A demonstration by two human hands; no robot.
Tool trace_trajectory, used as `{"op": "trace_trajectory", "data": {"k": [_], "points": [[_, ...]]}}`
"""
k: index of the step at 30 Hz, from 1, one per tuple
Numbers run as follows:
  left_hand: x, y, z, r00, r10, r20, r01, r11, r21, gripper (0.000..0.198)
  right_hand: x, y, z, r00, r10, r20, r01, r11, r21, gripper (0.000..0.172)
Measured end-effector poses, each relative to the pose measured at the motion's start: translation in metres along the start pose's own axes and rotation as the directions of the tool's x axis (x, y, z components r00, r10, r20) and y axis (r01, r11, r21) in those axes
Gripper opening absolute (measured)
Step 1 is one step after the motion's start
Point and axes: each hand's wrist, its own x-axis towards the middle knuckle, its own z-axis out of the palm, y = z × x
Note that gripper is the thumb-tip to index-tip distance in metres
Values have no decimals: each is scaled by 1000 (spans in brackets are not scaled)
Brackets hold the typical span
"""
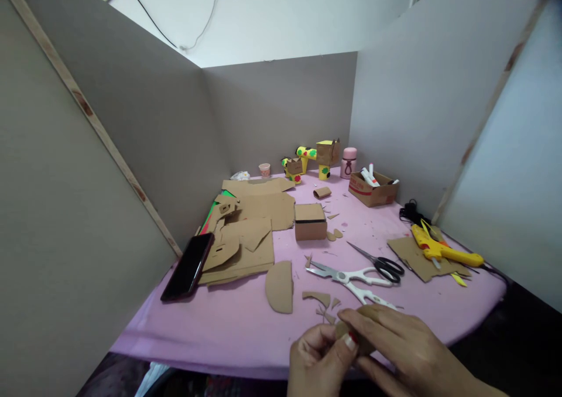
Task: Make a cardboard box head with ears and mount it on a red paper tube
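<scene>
My left hand pinches a small piece of brown cardboard between thumb and fingers at the table's front edge. On the same piece my right hand is closed from the other side, covering much of it, so its full outline is hidden. Just beyond my hands lie white-handled scissors with their blades apart, and black-handled scissors. Thin cardboard scraps are scattered left of my hands. A half-round cardboard piece lies flat farther left. Behind the scissors stands a small cardboard box.
Stacked cardboard sheets and a phone lie left. A yellow glue gun rests on cardboard at right. Farther back are a box of markers, a pink flask, a paper cup and yellow decorated cardboard figures. Grey partitions enclose the table.
</scene>
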Motion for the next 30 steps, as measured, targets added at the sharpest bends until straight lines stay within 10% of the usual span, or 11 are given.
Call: {"op": "trace_trajectory", "data": {"k": [12,30], "points": [[0,4,1,993,-117,-21,113,983,-147,27,-11,7,-1,997,74,16,-72,995,-64,51],[2,-8,4,991,-129,-23,124,979,-161,29,-3,-5,17,998,-29,-53,30,999,18,32]]}}
